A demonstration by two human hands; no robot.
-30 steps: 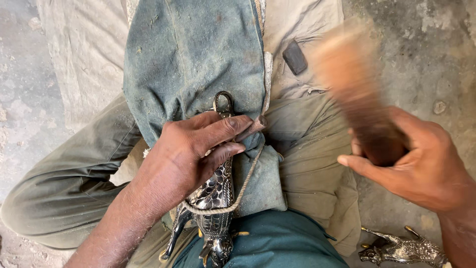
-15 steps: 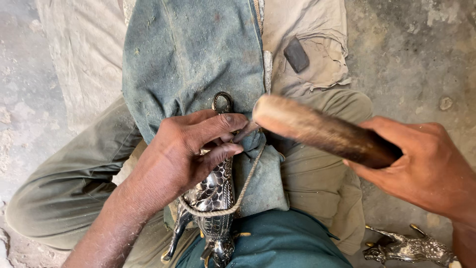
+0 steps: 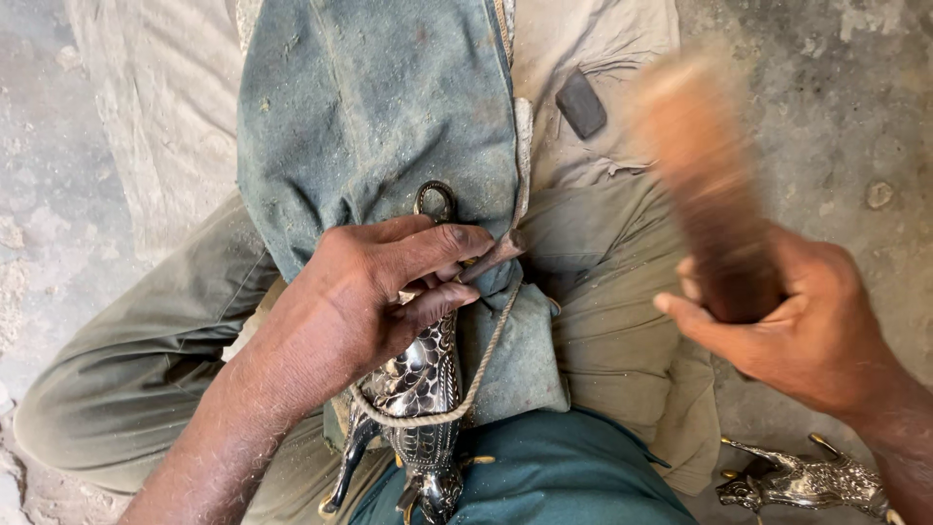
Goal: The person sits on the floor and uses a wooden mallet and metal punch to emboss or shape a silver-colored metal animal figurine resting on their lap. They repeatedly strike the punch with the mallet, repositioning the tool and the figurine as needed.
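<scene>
Metal figurine [image 3: 420,389] under left hand [image 3: 364,292], seemingly pinned.

At the lower right of the frame we see a second silver animal figurine [image 3: 802,479] lying on the grey concrete floor [image 3: 836,117]. Near the upper middle a small dark flat block [image 3: 581,103] rests on a pale cloth [image 3: 146,107] that spreads across the upper left.

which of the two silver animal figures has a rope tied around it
The dark silver patterned metal animal figure under the left hand; a rope loops it. The other figure lies loose on the floor.
</scene>
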